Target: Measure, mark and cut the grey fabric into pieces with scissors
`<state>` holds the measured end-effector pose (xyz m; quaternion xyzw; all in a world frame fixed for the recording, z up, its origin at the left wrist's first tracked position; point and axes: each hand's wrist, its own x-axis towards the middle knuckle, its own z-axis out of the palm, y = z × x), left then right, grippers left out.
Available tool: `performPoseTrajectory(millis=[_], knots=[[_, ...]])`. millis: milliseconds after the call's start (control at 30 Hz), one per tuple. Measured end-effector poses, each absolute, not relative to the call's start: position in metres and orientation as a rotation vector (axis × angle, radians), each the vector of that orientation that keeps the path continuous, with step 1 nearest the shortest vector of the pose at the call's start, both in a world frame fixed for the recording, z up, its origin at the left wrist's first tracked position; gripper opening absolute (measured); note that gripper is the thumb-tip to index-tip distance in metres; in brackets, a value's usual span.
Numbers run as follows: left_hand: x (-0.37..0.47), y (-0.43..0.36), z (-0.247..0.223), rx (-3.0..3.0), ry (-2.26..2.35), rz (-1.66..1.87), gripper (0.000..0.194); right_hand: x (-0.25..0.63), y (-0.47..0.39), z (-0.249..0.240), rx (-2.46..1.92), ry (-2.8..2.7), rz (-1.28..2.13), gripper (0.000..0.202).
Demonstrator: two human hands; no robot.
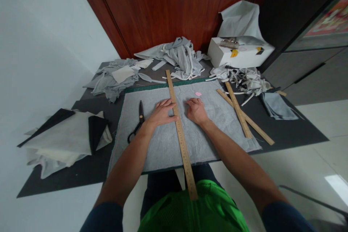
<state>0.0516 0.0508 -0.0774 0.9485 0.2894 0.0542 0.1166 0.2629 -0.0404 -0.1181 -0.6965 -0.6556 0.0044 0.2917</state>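
A long wooden ruler (pixel 182 141) lies across a grey cloth (pixel 160 148), its near end reaching past the table edge to the green garment at my waist. My left hand (pixel 162 113) presses on the ruler, with the thumb and fingertips spread along it. Just right of the ruler, my right hand (pixel 197 111) rests over the cloth with its fingers curled together; whatever they hold, if anything, is hidden. Beyond that hand lies a small pink piece (pixel 198 94), perhaps tailor's chalk. Black-handled scissors (pixel 140 117) lie on the cloth left of my left hand.
Two more wooden rulers (pixel 237 108) cross at the cloth's right. A green cutting mat (pixel 146 88) shows under its far edge. Fabric scraps (pixel 182 56) heap behind, near a white box (pixel 231 54). Folded cloth (pixel 65 134) lies left, tangled strips (pixel 250 79) right.
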Motion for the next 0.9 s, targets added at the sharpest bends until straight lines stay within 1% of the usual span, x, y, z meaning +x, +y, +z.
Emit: performPoseTrajectory(millis=[433, 733, 800, 900], knots=[[0.055, 0.053, -0.081, 2.757, 0.837, 0.177, 0.075, 0.272, -0.037, -0.123, -1.822, -1.761, 0.026, 0.04], [0.058, 0.055, -0.083, 2.744, 0.85, 0.158, 0.078, 0.274, -0.038, -0.12, -1.817, -1.786, 0.048, 0.041], [0.058, 0.054, -0.083, 2.752, 0.863, 0.149, 0.078, 0.274, -0.043, -0.112, -1.818, -1.839, 0.047, 0.037], [0.059, 0.055, -0.083, 2.764, 0.875, 0.139, 0.079, 0.272, -0.056, -0.094, -1.839, -1.973, 0.116, 0.026]])
